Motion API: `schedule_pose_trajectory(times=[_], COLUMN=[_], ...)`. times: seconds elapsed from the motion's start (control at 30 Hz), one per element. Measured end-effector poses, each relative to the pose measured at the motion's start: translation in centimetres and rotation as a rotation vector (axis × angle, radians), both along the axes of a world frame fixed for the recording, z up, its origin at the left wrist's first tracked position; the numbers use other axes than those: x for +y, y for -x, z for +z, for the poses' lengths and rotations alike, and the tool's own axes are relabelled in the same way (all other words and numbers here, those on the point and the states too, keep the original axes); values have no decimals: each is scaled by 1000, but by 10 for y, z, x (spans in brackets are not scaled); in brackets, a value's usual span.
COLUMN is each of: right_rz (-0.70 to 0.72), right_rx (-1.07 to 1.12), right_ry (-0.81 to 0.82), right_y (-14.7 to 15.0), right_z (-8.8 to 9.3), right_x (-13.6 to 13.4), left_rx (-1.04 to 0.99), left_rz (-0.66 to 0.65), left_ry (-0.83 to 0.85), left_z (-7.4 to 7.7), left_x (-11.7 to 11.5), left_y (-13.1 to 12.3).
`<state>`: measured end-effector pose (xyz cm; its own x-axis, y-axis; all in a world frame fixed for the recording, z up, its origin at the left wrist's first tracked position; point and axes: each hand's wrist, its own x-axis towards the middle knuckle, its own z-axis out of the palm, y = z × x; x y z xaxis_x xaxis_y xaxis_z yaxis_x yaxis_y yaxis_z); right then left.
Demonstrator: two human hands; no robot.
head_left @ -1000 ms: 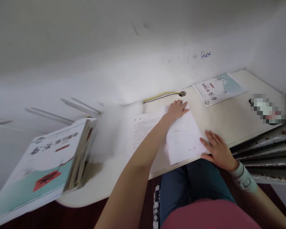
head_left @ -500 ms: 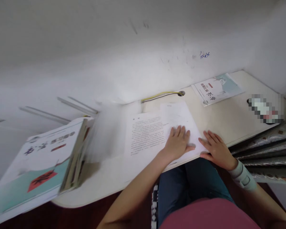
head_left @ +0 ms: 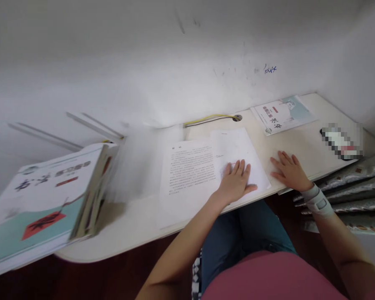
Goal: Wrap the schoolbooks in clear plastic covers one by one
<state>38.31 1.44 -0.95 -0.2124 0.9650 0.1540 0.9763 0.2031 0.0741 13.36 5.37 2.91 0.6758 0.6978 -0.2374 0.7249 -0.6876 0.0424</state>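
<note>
My left hand point(head_left: 236, 181) lies flat with fingers stretched on a mostly blank sheet of paper point(head_left: 233, 146), near the desk's front edge. Beside it to the left is a sheet printed with dense lines of text point(head_left: 190, 171); where the two sheets meet or overlap I cannot tell exactly. My right hand point(head_left: 290, 170) rests palm down on the bare desk point(head_left: 287, 143), just right of the blank sheet, fingers spread and holding nothing. A pale band point(head_left: 318, 200) wraps the right wrist.
A stack of books point(head_left: 50, 200) stands at the left end, a blurred whitish patch next to it. At the back lie a thin booklet point(head_left: 283, 114) and a yellow cable point(head_left: 209, 120) entering a round hole point(head_left: 237, 118). A pixelated dark-edged object point(head_left: 342, 141) lies far right; patterned fabric point(head_left: 359, 183) hangs below.
My right hand has moved away from the paper's edge, to the right and farther onto the desk. The left hand stays on the sheet. The view has shifted slightly.
</note>
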Motion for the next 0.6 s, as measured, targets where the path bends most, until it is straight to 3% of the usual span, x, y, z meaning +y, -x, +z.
schedule_pose_trajectory(times=[0.6], right_rz=[13], right_rx=[24], right_ry=[11], right_y=[-2], right_z=[1], right_x=[1], left_rx=[-38], left_rz=[-30], left_ry=[56], left_z=[1], left_x=[2], left_y=[-5])
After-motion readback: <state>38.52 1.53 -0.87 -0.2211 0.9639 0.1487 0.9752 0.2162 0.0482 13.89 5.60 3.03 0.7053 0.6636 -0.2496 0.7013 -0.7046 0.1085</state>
